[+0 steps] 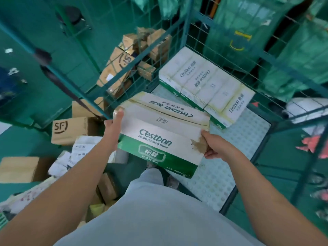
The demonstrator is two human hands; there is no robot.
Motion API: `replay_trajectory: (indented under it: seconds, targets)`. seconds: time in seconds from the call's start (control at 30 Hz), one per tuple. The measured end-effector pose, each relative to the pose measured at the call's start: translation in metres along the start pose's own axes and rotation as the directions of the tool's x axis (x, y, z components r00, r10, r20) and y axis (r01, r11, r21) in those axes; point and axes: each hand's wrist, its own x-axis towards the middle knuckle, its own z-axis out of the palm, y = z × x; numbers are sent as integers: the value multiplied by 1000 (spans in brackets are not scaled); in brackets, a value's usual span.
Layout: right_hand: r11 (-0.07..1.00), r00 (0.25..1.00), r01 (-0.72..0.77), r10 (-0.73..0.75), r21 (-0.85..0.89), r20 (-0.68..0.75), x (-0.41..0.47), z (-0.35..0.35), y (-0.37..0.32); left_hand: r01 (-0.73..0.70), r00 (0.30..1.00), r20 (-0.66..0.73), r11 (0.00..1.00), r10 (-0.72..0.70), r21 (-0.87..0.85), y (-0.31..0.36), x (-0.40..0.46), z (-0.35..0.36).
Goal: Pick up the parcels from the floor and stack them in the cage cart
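Holding: a Cestbon water carton (pixel 159 132) is held between both hands, above the open front edge of the cage cart floor (pixel 230 157).
Left grip: the left hand (pixel 113 126) is clamped on the carton's left end, thumb laid up along the top corner, the other fingers hidden behind the end.
Right grip: the right hand (pixel 213 146) is clamped on the carton's right near corner, fingers curled under the edge beside a torn brown patch.
Carton attitude: tilted, its green-banded printed face turned toward the camera, its top sloping away from the grips.
Beyond the grips: a row of white Cestbon cartons (pixel 207 84) is laid along the cart's far side, against the green wire mesh wall (pixel 248 55), near the held carton; whether they touch cannot be told.
Left of the left grip: a brown SF box (pixel 71 130) is seen on the floor (pixel 35 103), with white mail bags (pixel 78 153) just beside it.
Beyond the left grip: more brown boxes (pixel 124 64) are piled outside the mesh.
Below the grips: a light trouser leg (pixel 150 183) is seen.
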Motion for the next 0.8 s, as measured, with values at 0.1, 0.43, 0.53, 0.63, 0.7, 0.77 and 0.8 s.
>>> replay_trajectory:
  seconds: [0.1, 0.43, 0.53, 0.63, 0.7, 0.77, 0.8]
  targets:
    - [994, 998, -36, 41, 104, -42, 3, -9, 11, 4, 999, 44, 997, -7, 76, 15, 22, 23]
    - [895, 984, -99, 154, 436, -91, -8, -17, 50, -46, 956, 291, 972, -23, 229, 52, 68, 109]
    - [869, 973, -124, 201, 479, -112, -11, -15, 75, -72, 930, 365, 955, -39, 288, 58, 64, 142]
    - [852, 959, -151, 250, 502, -135, -15, -11, 94, -111, 903, 425, 930, -53, 352, 61, 61, 171]
    - [820, 949, -145, 273, 553, -156, -13, -8, 107, -141, 887, 459, 911, -58, 388, 62, 58, 191]
    - [763, 945, -136, 292, 632, -149, -11, -8, 121, -176, 874, 483, 899, -45, 400, 61, 55, 212]
    - [731, 945, -132, 296, 670, -137, -9, -9, 128, -191, 867, 496, 894, -40, 405, 61, 53, 220]
